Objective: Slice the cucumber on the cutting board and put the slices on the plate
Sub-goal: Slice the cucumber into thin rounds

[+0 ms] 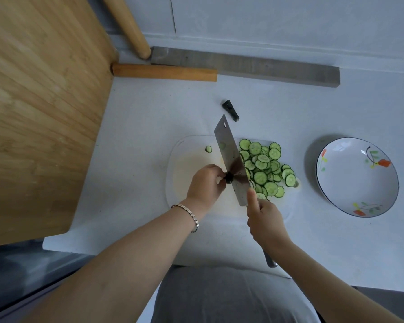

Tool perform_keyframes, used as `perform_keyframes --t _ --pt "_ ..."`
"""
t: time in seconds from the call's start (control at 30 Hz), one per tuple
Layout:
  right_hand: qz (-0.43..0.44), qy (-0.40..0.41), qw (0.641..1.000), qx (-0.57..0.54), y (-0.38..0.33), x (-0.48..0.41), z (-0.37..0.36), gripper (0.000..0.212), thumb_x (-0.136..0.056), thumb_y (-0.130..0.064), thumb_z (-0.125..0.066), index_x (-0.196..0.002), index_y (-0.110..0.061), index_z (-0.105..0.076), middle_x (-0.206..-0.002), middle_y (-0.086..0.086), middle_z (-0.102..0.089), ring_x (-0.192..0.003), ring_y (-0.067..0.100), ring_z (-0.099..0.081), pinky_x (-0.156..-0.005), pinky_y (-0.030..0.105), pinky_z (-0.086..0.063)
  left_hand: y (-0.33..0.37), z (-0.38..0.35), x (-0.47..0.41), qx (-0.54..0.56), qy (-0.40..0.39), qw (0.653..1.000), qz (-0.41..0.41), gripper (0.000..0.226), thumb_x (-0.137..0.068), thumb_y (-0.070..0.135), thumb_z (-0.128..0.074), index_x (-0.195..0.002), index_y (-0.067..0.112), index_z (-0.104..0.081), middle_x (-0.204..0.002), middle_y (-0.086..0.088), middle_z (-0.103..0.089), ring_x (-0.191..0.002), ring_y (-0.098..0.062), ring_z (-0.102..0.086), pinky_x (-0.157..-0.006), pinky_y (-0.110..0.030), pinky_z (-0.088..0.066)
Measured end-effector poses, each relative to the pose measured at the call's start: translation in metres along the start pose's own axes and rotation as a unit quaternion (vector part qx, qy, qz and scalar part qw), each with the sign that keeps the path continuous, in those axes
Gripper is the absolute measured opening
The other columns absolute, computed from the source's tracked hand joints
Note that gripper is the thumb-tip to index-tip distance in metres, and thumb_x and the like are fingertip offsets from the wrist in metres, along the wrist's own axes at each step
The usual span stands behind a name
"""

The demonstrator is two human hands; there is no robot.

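Observation:
A white cutting board (pixel 184 159) lies on the pale surface. Several thin cucumber slices (pixel 264 169) are heaped on its right half, and one small slice (pixel 208 149) lies alone near the far left. My left hand (pixel 205 183) pinches the last dark cucumber stub (pixel 229 177) against the side of the cleaver blade (pixel 230 155). My right hand (pixel 265 220) grips the cleaver's handle, thumb lying along the blade's heel. The white plate (pixel 357 180) with red flowers sits to the right of the board, nothing on it.
A cut dark cucumber end (pixel 231 110) lies beyond the board. A wooden table top (pixel 40 108) fills the left, with its legs (pixel 131 26) and a wooden rail (pixel 165 71) behind. A grey plank (pixel 245 65) lies along the far wall.

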State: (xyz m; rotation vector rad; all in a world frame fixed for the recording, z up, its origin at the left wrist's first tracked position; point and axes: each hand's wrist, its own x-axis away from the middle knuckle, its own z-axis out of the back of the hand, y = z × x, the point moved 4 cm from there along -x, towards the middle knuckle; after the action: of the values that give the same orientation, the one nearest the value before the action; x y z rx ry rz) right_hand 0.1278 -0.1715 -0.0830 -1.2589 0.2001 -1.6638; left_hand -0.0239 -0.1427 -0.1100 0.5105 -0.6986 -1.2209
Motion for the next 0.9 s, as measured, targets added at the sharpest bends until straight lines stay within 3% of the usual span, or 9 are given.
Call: perform_keyframes --t 0.13,0.33,0.63,0.77,0.9 --pt "0.007 0.008 1.000 0.004 -0.005 -0.003 -0.002 0.052 -0.095 -0.052 -0.033 -0.061 -0.013 -0.025 -0.061 0.010 -0.031 -0.056 0.021 -0.029 -0.057 0.033 -0.027 0.002 0.002 -0.003 0.002 0.000 1.000 0.001 0.012 -0.076 0.002 -0.062 -0.086 0.003 -0.069 -0.089 -0.012 -0.066 -0.080 -0.026 -0.059 -0.067 -0.026 -0.041" --pt "-0.018 0.000 1.000 -0.013 -0.003 -0.013 -0.010 0.053 -0.092 -0.056 -0.032 -0.061 -0.015 -0.025 -0.063 0.010 -0.031 -0.058 0.022 -0.030 -0.058 0.034 -0.030 0.000 0.000 -0.004 0.016 -0.014 1.000 -0.004 0.006 -0.074 -0.002 -0.062 -0.077 -0.002 -0.067 -0.084 -0.015 -0.065 -0.078 -0.031 -0.060 -0.069 -0.037 -0.049" --pt "-0.041 0.012 0.999 -0.024 0.016 -0.005 -0.014 0.054 -0.093 -0.057 -0.030 -0.067 -0.011 -0.038 -0.061 0.011 -0.034 -0.056 0.021 -0.033 -0.056 0.034 -0.030 -0.003 0.003 -0.003 0.033 -0.004 0.999 -0.010 0.005 -0.073 -0.004 -0.063 -0.077 -0.004 -0.066 -0.084 -0.017 -0.065 -0.078 -0.032 -0.061 -0.072 -0.039 -0.052" --pt "-0.059 -0.015 0.992 -0.110 0.001 -0.010 -0.012 0.050 -0.094 -0.055 -0.031 -0.071 -0.011 -0.036 -0.053 0.005 -0.030 -0.045 0.017 -0.026 -0.046 0.027 -0.024 -0.004 0.003 -0.001 0.042 0.001 0.999 -0.011 0.006 -0.075 -0.002 -0.064 -0.080 -0.001 -0.067 -0.085 -0.017 -0.066 -0.079 -0.029 -0.061 -0.071 -0.032 -0.050" --pt "-0.033 -0.010 0.996 -0.087 -0.001 -0.009 -0.001 0.052 -0.091 -0.058 -0.032 -0.070 -0.011 -0.036 -0.054 0.005 -0.031 -0.047 0.017 -0.027 -0.047 0.027 -0.025 -0.005 0.002 0.000 0.036 0.003 0.999 -0.004 0.008 -0.077 0.001 -0.065 -0.083 -0.002 -0.068 -0.089 -0.017 -0.068 -0.082 -0.028 -0.062 -0.071 -0.024 -0.044"
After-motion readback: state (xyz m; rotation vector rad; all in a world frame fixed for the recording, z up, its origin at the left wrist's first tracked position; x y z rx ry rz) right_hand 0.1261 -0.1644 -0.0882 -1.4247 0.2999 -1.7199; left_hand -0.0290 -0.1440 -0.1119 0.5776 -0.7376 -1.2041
